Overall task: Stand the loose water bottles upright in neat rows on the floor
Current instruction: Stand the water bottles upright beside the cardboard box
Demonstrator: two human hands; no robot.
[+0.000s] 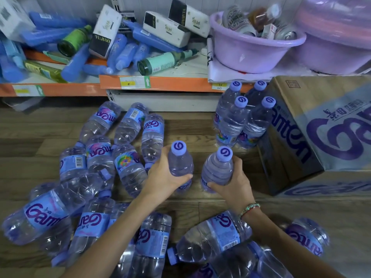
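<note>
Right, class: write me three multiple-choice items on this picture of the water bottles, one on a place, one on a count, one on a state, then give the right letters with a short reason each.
1. Where does the group of standing bottles stand?
A. on the orange shelf
B. on the floor beside the cardboard box
C. inside the purple basin

2. How many bottles stand in that group?
A. two
B. four
C. seven

3. What is the state of the person's hands?
A. both lie flat on the floor
B. only one holds a bottle
C. each grips an upright bottle

Key: 1 B, the group touches the box's left side on the wooden floor. 2 B, four purple caps show there. 3 C, the left hand grips the left bottle and the right hand the right bottle, caps up.
</note>
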